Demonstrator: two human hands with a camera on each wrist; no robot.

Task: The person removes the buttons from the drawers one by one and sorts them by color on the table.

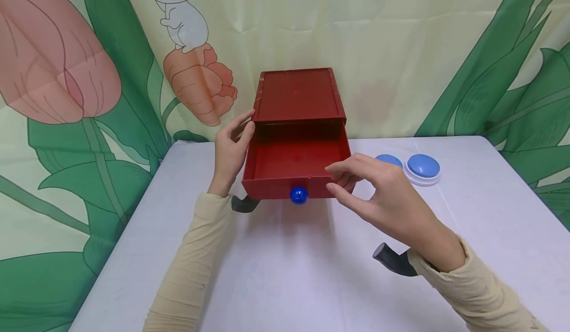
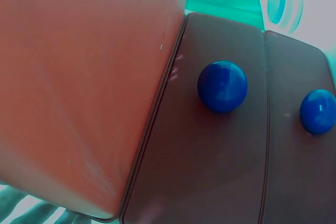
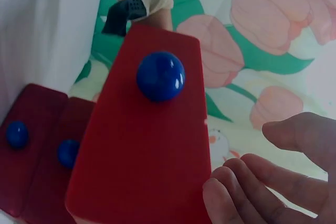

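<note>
A red cabinet stands between the two hands, its top drawer pulled well out toward the person, the blue knob facing them. That much is done — the drawer's inside lies open to view. The two lower drawers sit pushed in, so pulling them out, or sliding the top one back, is not done; how much of this is wanted, I cannot tell.

The hands are apart, neither clamped on anything. The left hand rests its fingertips on the cabinet's side; the right hand is by the drawer's front corner, thumb and fingers parted, though whether a fingertip touches the rim is unclear.

Just beyond the right hand are two blue buttons, one partly hidden. Under both hands lies a white table; beyond them hangs a printed cloth — tulips, leaves, and a rabbit on a carrot past the left hand.
</note>
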